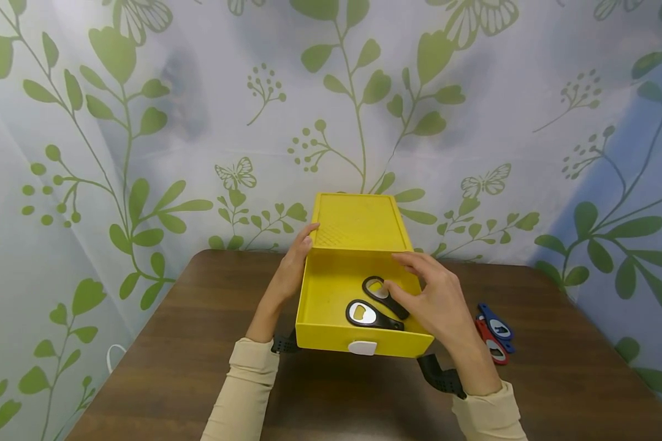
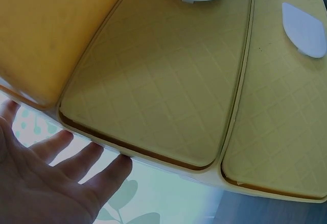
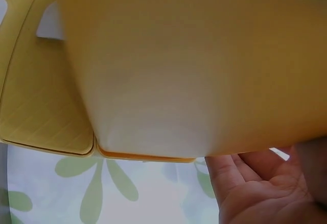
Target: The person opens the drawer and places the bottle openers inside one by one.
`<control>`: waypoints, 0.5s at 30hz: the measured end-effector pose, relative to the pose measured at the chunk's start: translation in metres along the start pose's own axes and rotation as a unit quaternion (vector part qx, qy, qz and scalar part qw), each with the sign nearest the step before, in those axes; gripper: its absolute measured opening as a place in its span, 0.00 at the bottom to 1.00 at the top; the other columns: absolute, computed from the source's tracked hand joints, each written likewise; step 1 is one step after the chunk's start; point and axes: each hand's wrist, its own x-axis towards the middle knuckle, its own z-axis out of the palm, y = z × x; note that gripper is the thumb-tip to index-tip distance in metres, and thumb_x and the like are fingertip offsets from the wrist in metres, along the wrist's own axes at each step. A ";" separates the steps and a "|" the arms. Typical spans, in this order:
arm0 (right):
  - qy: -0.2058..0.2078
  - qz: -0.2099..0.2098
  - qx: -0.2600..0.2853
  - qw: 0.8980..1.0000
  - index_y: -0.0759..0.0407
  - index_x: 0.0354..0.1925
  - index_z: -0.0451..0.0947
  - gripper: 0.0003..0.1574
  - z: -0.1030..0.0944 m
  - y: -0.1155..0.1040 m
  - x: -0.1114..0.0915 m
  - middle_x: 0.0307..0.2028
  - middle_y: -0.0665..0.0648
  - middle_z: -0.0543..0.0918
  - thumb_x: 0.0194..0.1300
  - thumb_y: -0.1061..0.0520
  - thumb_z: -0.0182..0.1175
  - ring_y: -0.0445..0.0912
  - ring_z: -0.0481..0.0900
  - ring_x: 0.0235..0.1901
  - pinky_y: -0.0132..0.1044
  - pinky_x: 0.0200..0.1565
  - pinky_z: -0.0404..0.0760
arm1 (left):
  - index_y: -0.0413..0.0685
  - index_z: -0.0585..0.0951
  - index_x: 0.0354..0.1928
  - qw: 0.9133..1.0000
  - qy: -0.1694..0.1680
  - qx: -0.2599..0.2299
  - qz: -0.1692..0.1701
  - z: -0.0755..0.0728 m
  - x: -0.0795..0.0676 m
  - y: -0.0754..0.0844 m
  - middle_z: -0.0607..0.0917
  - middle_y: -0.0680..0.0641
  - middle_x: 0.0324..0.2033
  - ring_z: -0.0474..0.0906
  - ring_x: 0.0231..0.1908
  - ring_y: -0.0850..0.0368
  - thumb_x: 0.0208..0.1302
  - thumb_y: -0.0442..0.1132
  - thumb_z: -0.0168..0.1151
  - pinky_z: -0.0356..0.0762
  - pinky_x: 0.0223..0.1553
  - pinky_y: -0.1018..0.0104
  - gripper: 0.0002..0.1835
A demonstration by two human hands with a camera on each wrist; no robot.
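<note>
A yellow drawer cabinet [image 1: 358,222] stands on the table with its top drawer [image 1: 331,338] pulled out. Inside the drawer lie two bottle openers, a front black one [image 1: 383,321] and a rear black one [image 1: 398,308]. My left hand [image 1: 290,269] rests against the cabinet's left side, its fingertips [image 2: 120,165] along the edge in the left wrist view. Over the drawer's right side is my right hand [image 1: 436,294], thumb and fingers apart. Its thumb tip appears close to the rear opener; whether they touch is unclear. Its fingertips lie near the cabinet's front edge.
On the table [image 1: 187,331], right of the cabinet, lie a red bottle opener [image 1: 492,344] and blue bottle openers [image 1: 498,326], overlapping. A leaf-patterned curtain [image 1: 243,122] hangs behind. White drawer pulls, one a front tab [image 1: 362,348], stick out from the drawers.
</note>
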 end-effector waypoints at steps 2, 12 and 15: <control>0.006 -0.005 0.003 1.000 0.61 0.61 0.82 0.30 0.001 0.001 0.001 0.58 0.60 0.83 0.61 0.60 0.75 0.57 0.83 0.55 0.57 0.57 0.82 | 0.57 0.57 0.80 1.000 0.000 0.001 -0.001 0.000 0.000 0.000 0.55 0.44 0.80 0.61 0.73 0.41 0.84 0.54 0.32 0.58 0.73 0.36 0.29; 0.030 -0.018 0.041 0.999 0.59 0.58 0.84 0.25 -0.004 0.000 -0.002 0.54 0.57 0.87 0.63 0.59 0.74 0.54 0.86 0.52 0.50 0.55 0.83 | 0.55 0.58 0.80 1.000 0.003 0.005 0.008 0.000 0.000 -0.003 0.55 0.44 0.80 0.58 0.74 0.42 0.84 0.54 0.32 0.56 0.74 0.37 0.29; 0.042 -0.034 0.042 0.998 0.58 0.57 0.85 0.24 -0.008 -0.003 -0.004 0.52 0.55 0.88 0.62 0.60 0.74 0.53 0.88 0.50 0.37 0.53 0.84 | 0.55 0.59 0.80 1.000 0.006 0.010 0.014 0.000 0.000 -0.003 0.55 0.44 0.80 0.56 0.76 0.44 0.84 0.54 0.32 0.54 0.75 0.37 0.29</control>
